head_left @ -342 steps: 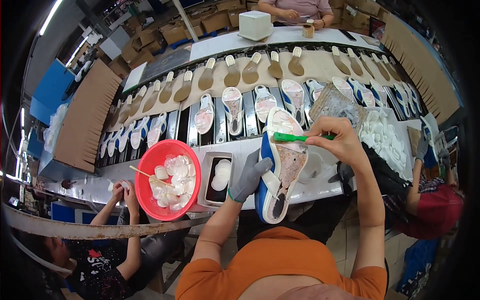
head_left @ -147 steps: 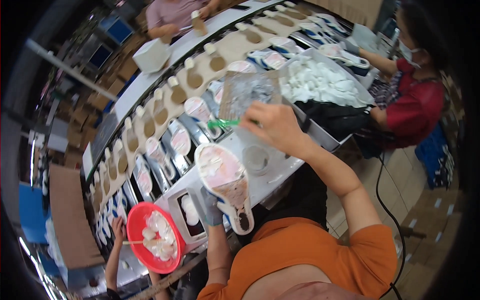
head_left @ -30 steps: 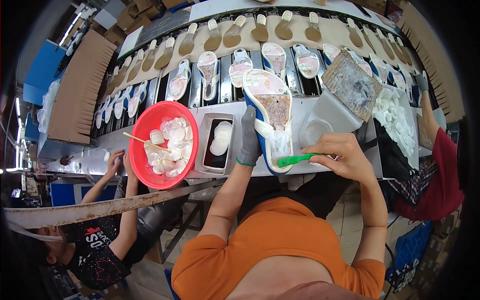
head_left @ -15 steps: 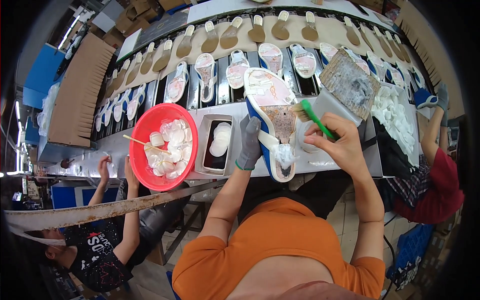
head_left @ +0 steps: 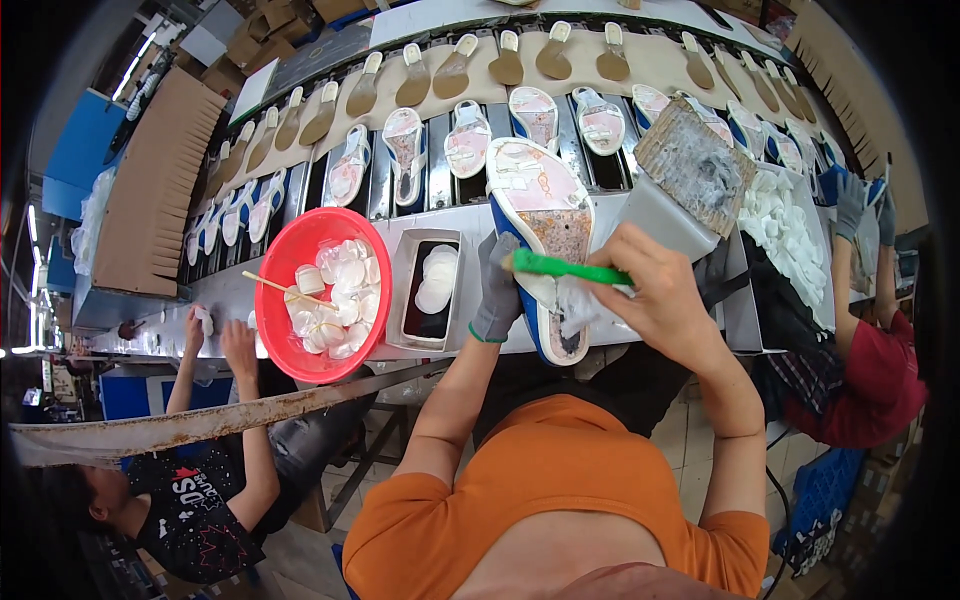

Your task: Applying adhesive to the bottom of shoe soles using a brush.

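Observation:
My left hand (head_left: pixel 495 292), in a grey glove with a green cuff, grips the left side of a sandal upper on a blue last (head_left: pixel 538 185). Its underside faces up, pinkish at the forefoot with a white rim and brown-grey along the middle. White fluffy material (head_left: pixel 574 305) lies on its narrow heel part. Bare, my right hand (head_left: pixel 655 295) is closed round a green-handled brush (head_left: pixel 570 268). The brush lies almost level across the sandal's middle, bristles toward my gloved fingers; whether they touch the sandal I cannot tell.
A red basin (head_left: pixel 272 345) of white discs and a white tray (head_left: pixel 404 330) stand left. Right are a smeared board (head_left: pixel 698 165) and a box of white pieces (head_left: pixel 785 230). Beyond, a conveyor carries lasted sandals (head_left: pixel 467 140) and brown soles (head_left: pixel 507 62). Co-workers sit on both sides.
My right hand has swung the brush left and lower, from upright to nearly level across the sandal. The conveyor's sandals and soles have shifted slightly left. The right co-worker's hands have come up together.

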